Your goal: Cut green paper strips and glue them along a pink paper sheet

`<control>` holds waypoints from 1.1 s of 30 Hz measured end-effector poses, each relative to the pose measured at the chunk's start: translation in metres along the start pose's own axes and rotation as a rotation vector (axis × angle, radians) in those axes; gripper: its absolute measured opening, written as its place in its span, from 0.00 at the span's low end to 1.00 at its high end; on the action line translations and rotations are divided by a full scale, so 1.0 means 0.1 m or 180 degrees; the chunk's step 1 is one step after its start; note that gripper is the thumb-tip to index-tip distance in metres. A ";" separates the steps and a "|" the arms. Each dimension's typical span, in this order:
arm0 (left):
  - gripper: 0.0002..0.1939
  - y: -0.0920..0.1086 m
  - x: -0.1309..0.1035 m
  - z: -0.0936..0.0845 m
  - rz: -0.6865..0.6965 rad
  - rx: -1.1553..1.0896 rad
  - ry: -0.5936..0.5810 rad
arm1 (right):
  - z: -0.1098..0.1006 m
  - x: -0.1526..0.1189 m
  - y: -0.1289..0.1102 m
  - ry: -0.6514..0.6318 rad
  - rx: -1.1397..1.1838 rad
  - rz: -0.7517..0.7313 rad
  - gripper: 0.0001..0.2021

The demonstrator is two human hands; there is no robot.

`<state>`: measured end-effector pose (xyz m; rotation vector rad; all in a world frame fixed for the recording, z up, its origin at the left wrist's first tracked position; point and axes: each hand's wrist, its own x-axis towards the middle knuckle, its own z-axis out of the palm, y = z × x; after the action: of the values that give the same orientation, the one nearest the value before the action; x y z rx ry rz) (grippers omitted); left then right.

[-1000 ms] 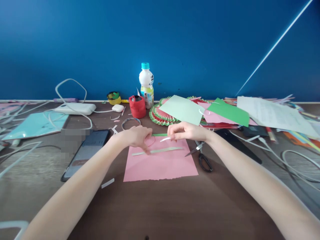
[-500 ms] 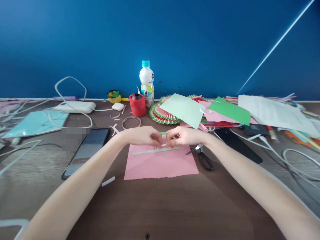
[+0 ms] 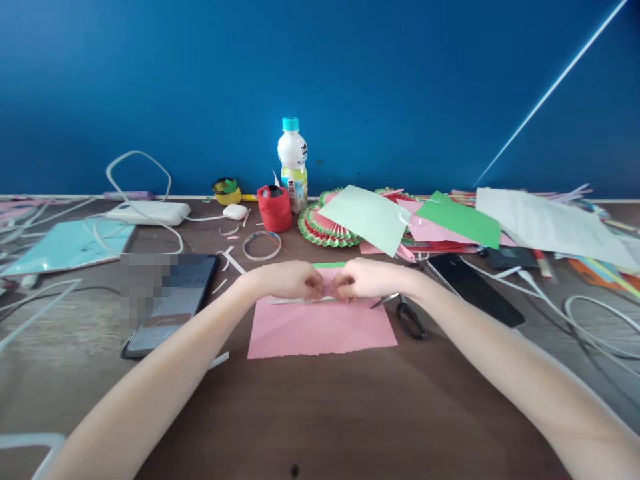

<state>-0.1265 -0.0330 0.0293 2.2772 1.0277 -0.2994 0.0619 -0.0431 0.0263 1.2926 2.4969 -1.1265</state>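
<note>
A pink sheet of paper (image 3: pixel 320 330) with a rough near edge lies on the table. A narrow white strip (image 3: pixel 285 301) runs across it, and a green edge (image 3: pixel 327 265) shows at its far side. My left hand (image 3: pixel 295 280) is closed, fingertips pinched together and pressed down at the strip. Close beside it, my right hand (image 3: pixel 365 279) is closed in the same way on the paper's far part. What the fingertips hold is too small and hidden to make out. Black-handled scissors (image 3: pixel 411 321) lie at the paper's right edge, partly behind my right wrist.
Phones lie left (image 3: pixel 180 293) and right (image 3: pixel 475 290). Behind stand a bottle (image 3: pixel 294 163) and a red container (image 3: pixel 275 210). Pleated paper fans (image 3: pixel 325 223), a pale green sheet (image 3: pixel 367 217) and other papers fill the back right. White cables (image 3: pixel 590 327) trail on both sides.
Both hands have lowered slightly towards me, and their fingertips now rest at the white strip. The strip's middle is now more covered by the fingers.
</note>
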 end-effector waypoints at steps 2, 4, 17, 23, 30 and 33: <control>0.10 0.03 -0.01 0.01 -0.0148 0.0094 0.0013 | 0.00 -0.01 -0.03 0.0032 -0.0088 0.0112 0.08; 0.11 0.08 -0.01 0.02 -0.0271 0.0221 0.0048 | 0.02 -0.02 -0.06 0.0108 -0.0181 0.0174 0.08; 0.14 0.18 0.01 0.09 -0.0598 0.0461 0.0177 | 0.09 -0.03 -0.10 0.0299 -0.0512 0.0433 0.09; 0.12 0.20 0.03 0.08 -0.0698 0.0540 0.0151 | 0.10 -0.03 -0.13 0.0276 -0.0466 0.0438 0.09; 0.13 0.21 0.01 0.08 -0.0747 0.0661 0.0217 | 0.10 -0.07 -0.21 0.0355 -0.0853 0.0557 0.11; 0.15 0.22 -0.01 0.08 -0.0758 0.0705 0.0256 | 0.11 -0.05 -0.21 0.0364 -0.0936 0.0566 0.12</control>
<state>-0.1102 -0.0497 0.0328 2.3785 1.3712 -0.4423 0.0471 -0.0615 0.0328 1.4888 2.4464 -0.6363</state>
